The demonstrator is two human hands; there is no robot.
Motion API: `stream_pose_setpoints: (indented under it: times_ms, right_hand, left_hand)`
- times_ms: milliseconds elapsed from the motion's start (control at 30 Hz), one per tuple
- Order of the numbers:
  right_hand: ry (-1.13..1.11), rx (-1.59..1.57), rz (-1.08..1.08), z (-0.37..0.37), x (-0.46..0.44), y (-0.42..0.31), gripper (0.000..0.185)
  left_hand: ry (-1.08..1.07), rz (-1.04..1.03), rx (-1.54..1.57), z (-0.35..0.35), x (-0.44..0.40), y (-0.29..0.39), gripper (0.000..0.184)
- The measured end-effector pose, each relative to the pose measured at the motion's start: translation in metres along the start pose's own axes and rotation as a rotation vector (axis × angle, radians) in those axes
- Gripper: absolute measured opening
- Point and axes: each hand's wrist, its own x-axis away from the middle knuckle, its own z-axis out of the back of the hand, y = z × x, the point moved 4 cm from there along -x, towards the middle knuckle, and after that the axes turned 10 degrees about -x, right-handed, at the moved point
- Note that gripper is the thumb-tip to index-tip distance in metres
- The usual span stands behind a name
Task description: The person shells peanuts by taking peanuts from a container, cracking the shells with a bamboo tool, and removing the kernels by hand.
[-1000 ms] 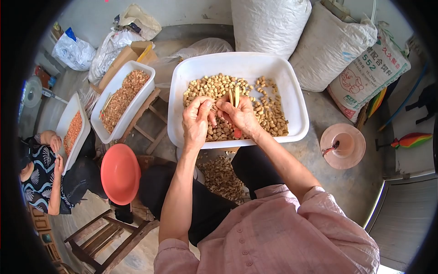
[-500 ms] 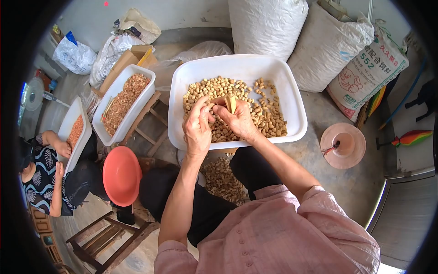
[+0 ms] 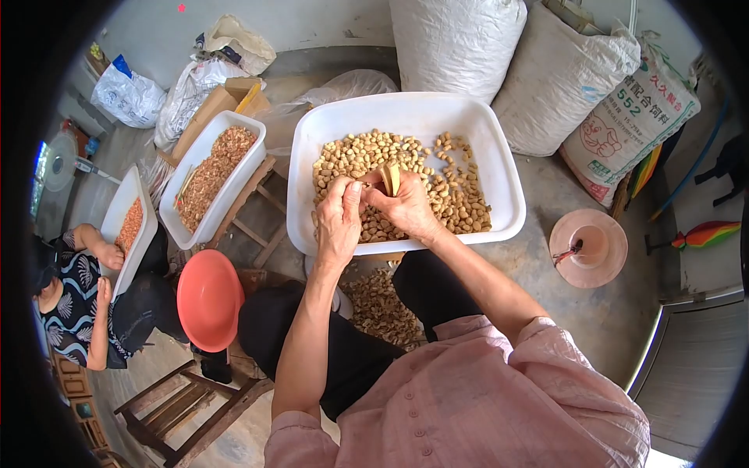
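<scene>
Over a white plastic tub point(image 3: 509, 204) of unshelled peanuts point(image 3: 367, 150), my two hands meet almost fingertip to fingertip. My left hand point(image 3: 340, 222) is closed in a pinch, thumb against fingers; a small brownish bit shows at its tips, too small to name for sure. Gripped in my right hand point(image 3: 407, 212) is a bent strip of pale wood or bamboo point(image 3: 392, 178), folded like tongs, its bend pointing up. The lower end of the strip is hidden by my fingers. Broken shells point(image 3: 381, 308) lie below the tub, between my knees.
To the left are an orange basin point(image 3: 209, 300), a long white tub point(image 3: 257, 168) of reddish kernels and a wooden stool point(image 3: 179, 409). A co-worker's hand point(image 3: 111, 256) is at another tub point(image 3: 134, 269). Large sacks point(image 3: 460, 47) stand behind; a pink hat-like object point(image 3: 566, 269) lies right.
My left fingers have drawn closer together into a tighter pinch near the right fingertips. The strip in my right hand has shifted slightly left.
</scene>
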Motion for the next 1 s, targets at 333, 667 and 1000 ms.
stream_pose_setpoints:
  times_ms: [333, 667, 1000]
  right_hand:
    - [0.043, 0.063, -0.026, 0.000, 0.003, -0.005, 0.009]
    - [-0.021, -0.140, -0.065, -0.007, 0.004, -0.009, 0.008]
    - [0.041, 0.262, 0.248, 0.010, -0.001, -0.004, 0.014]
  left_hand:
    - [0.080, -0.023, -0.044, -0.014, -0.005, -0.026, 0.034]
    - [-0.055, 0.312, 0.353, -0.013, -0.001, -0.008, 0.042]
    - [-0.050, 0.124, 0.292, -0.009, -0.008, -0.002, 0.032]
